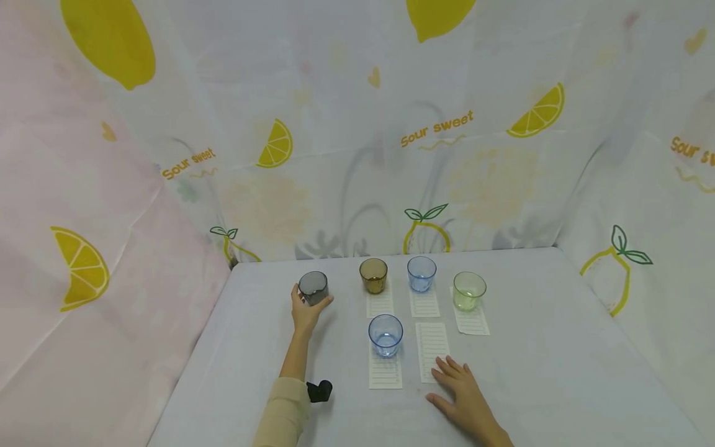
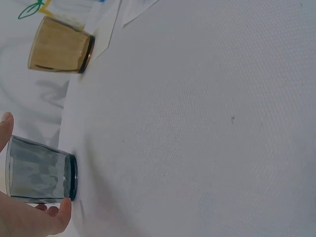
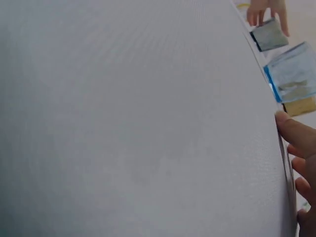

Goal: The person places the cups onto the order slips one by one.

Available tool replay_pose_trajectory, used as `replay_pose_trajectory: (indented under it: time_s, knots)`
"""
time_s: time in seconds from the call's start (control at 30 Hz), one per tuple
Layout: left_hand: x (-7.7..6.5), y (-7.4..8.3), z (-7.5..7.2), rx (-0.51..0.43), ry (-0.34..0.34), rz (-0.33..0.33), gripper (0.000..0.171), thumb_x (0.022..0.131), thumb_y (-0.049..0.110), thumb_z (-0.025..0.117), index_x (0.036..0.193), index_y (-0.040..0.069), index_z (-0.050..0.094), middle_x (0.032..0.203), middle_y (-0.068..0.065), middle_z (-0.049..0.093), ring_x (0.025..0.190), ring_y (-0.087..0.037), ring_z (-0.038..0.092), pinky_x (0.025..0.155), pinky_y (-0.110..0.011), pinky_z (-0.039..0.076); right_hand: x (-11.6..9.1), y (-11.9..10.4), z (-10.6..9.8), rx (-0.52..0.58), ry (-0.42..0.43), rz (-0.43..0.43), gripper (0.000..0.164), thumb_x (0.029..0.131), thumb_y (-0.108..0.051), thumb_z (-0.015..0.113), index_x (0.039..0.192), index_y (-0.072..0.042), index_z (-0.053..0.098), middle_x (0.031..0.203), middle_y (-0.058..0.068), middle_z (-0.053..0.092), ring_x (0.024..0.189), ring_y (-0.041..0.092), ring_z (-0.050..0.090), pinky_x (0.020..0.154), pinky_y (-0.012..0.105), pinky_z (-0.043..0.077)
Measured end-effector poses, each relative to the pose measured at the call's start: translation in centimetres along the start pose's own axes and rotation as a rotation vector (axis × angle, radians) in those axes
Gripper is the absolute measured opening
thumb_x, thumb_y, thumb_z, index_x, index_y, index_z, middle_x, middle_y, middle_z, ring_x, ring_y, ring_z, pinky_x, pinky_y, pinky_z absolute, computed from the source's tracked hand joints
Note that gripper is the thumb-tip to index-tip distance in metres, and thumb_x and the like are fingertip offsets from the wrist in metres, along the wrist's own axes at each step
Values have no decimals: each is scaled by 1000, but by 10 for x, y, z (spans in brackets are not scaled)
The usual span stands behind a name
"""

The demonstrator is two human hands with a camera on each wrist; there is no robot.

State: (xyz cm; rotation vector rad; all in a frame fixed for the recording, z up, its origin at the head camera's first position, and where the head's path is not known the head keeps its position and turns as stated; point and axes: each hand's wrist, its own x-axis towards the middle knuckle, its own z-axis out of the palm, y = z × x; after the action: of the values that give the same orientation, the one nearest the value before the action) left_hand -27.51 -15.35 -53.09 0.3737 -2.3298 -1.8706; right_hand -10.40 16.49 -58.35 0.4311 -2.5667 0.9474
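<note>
A dark grey glass tumbler (image 1: 314, 287) stands at the back left of the table. My left hand (image 1: 305, 315) grips it, with the thumb on one side and the fingers round the other, as the left wrist view also shows around the grey glass (image 2: 39, 170). My right hand (image 1: 462, 400) lies low over the white cloth at the front with fingers spread and nothing in it. Its fingertips reach the lower edge of a bare lined paper slip (image 1: 432, 347). Nearest on its left, a blue glass (image 1: 385, 335) stands upright on another slip.
Along the back, an amber glass (image 1: 373, 276), a second blue glass (image 1: 421, 274) and a green glass (image 1: 469, 290) stand upright at the tops of lined slips. A lemon-printed cloth (image 1: 346, 155) hangs behind the table. A small black object (image 1: 319, 391) is at the left sleeve.
</note>
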Motion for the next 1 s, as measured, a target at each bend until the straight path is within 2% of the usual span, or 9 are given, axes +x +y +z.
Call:
replay_pose_trajectory:
  time_s: [0.17,0.27,0.33,0.4,0.47,0.57,0.77,1.0]
  knots:
    - [-3,1,0,3,3,0,104,76,21,78,149,4,7,147,-31,21,136,-47,20,106,-59,28,0,-1,-1,16,23,44,41,65,-20,82,96,5,71,111,19,66,111,41,56,92,64,34]
    - [-2,1,0,0,4,-8,104,76,22,78,150,5,7,147,-30,21,136,-47,20,106,-59,29,-1,0,-1,7,72,53,40,63,-16,83,95,5,71,106,16,68,105,37,60,101,46,36]
    - [-1,1,0,-4,3,-10,104,76,22,78,150,5,7,147,-31,22,135,-47,21,106,-59,29,0,2,0,0,109,51,40,61,-14,84,94,4,71,102,15,70,100,34,63,100,34,39]
    - [-1,1,0,-8,2,-15,104,76,22,78,150,5,7,147,-30,21,135,-47,21,105,-60,29,1,3,1,-2,137,42,41,58,-12,85,94,4,71,100,13,70,95,31,64,95,27,44]
    - [0,0,0,-9,2,-9,104,76,21,78,149,5,8,147,-31,22,135,-47,21,105,-60,30,1,4,1,4,157,32,41,56,-11,85,92,3,72,97,12,71,91,30,65,86,31,49]
    - [-2,1,-1,-12,2,-3,103,76,21,79,149,5,9,146,-31,22,135,-48,22,105,-59,31,1,6,0,20,175,21,42,53,-10,86,91,2,72,94,9,72,88,27,63,79,29,51]
    - [-2,0,-1,-14,0,5,102,76,21,78,149,5,9,146,-31,22,134,-49,23,103,-59,32,0,8,0,50,199,-3,41,51,-7,86,89,1,72,93,7,72,85,23,61,82,10,42]
    - [1,-1,-1,-5,0,-2,101,76,20,78,149,5,9,146,-31,22,134,-47,22,103,-60,31,1,9,-1,56,198,-8,41,51,-5,86,89,1,72,90,5,71,84,20,61,81,8,43]
